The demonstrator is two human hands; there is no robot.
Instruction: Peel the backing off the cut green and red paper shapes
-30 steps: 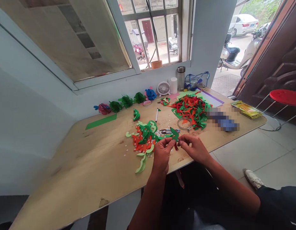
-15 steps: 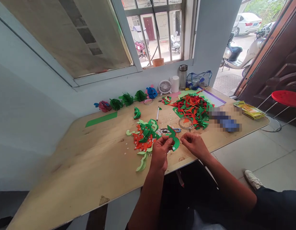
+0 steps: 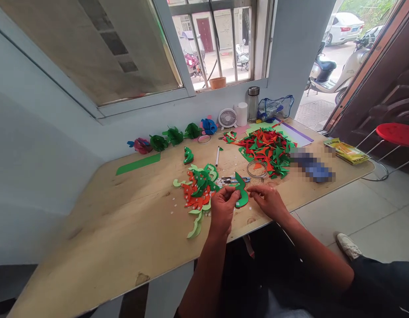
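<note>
My left hand (image 3: 225,204) is closed, thumb on top, around a curved green paper cut-out (image 3: 243,198) with a red edge. A small white square sits on the cut-out near my left thumb. My right hand (image 3: 267,199) is at the cut-out's right edge, its thumb and forefinger pinched together; whether something small is between them I cannot make out. Just left of my left hand lies a pile of cut-out pieces (image 3: 199,187) in green, orange and pale green, many with white squares on them. Behind the cut-out, blue-handled scissors (image 3: 245,179) lie on the table, partly hidden.
A heap of red and green paper scraps (image 3: 268,152) lies at the back right of the wooden table (image 3: 125,229). Nearby are a tape-like ring (image 3: 257,168), a white pen (image 3: 218,156), a small fan (image 3: 227,118) and a glass bottle (image 3: 253,104). Folded paper shapes (image 3: 174,135) line the wall.
My right hand has moved left, its fingertips now at the cut-out's edge. The cut-out has turned slightly in my left hand.
</note>
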